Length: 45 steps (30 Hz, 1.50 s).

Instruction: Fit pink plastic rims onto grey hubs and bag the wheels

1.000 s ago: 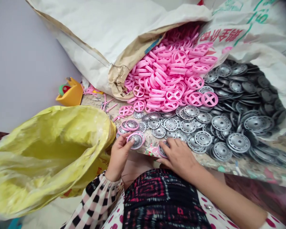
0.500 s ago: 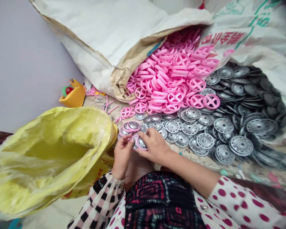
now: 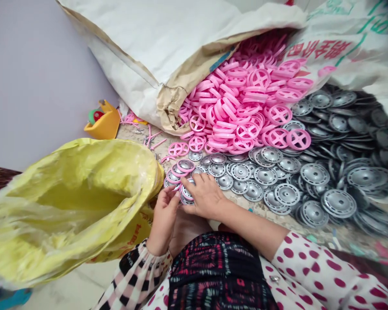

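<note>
My right hand is closed over a silver disc wheel with a pink rim, thumb below and fingers above it. Just left of it, my left hand has thumb and fingers pinched together at the wheel's edge; what lies between them is hidden. Beyond the fingertips, several silver discs with pink rims lie overlapping. Loose silver discs spread to the right of my hands. A heap of pink four-spoked rings lies behind them.
A yellow plastic sack gapes at the left. The pink rings spill from a white sack at the back. Another white sack with printing stands at the back right. A yellow tape dispenser sits by the wall.
The view has shifted slightly, so the heaps appear farther right. My hands stay close together, and the right one has tipped the pink-rimmed wheel, which is now more covered by its fingers.
</note>
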Each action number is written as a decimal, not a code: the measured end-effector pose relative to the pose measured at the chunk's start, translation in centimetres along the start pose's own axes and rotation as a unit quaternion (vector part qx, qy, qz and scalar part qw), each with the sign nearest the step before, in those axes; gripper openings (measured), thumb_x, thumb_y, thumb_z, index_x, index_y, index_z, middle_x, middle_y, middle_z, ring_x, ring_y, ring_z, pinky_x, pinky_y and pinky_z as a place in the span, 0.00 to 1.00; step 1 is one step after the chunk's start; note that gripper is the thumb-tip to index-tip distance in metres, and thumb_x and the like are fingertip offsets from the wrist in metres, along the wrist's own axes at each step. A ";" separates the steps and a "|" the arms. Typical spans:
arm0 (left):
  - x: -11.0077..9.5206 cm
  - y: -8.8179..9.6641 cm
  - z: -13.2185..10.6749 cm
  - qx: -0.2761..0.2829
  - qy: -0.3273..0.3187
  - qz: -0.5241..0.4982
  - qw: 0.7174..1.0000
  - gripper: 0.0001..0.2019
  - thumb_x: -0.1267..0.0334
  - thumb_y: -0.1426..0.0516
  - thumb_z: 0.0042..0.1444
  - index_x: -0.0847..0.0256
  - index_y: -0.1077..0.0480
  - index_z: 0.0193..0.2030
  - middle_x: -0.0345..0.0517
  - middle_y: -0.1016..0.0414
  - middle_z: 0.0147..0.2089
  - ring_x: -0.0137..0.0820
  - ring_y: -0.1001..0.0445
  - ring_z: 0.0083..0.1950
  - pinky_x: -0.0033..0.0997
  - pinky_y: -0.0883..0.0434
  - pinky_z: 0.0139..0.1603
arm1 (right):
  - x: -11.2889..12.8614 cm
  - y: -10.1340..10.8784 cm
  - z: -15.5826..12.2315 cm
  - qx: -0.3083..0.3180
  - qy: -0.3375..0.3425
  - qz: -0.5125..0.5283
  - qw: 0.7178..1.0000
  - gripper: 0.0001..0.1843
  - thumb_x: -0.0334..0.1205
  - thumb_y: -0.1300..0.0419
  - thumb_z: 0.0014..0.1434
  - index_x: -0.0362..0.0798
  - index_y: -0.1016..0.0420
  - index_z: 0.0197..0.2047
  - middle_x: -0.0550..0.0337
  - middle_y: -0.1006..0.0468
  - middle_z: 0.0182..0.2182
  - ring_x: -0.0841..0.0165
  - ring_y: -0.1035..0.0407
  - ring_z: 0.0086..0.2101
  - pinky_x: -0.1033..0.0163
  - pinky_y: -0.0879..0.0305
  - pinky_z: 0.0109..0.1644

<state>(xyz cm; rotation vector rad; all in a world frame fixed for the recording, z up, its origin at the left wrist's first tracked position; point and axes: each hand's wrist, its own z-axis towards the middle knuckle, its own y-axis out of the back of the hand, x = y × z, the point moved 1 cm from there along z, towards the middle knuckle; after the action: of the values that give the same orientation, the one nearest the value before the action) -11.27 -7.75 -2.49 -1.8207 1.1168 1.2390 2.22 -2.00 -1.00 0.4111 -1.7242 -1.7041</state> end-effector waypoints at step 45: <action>-4.2 -1.0 7.2 0.128 -0.355 0.691 0.616 0.24 0.54 0.49 0.60 0.59 0.35 0.61 0.57 0.38 0.49 0.43 0.34 0.49 0.44 0.36 0.53 | -0.5 0.8 -1.9 0.029 0.088 -0.001 0.996 0.36 0.37 0.35 0.50 0.51 0.39 0.62 0.46 0.34 0.49 0.54 0.41 0.48 0.50 0.40 0.51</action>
<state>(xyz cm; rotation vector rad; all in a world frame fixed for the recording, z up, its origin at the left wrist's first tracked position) -13.88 0.06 -0.84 0.2243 2.0128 2.0856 3.99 -3.07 -0.53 0.5722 -1.6483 -1.5712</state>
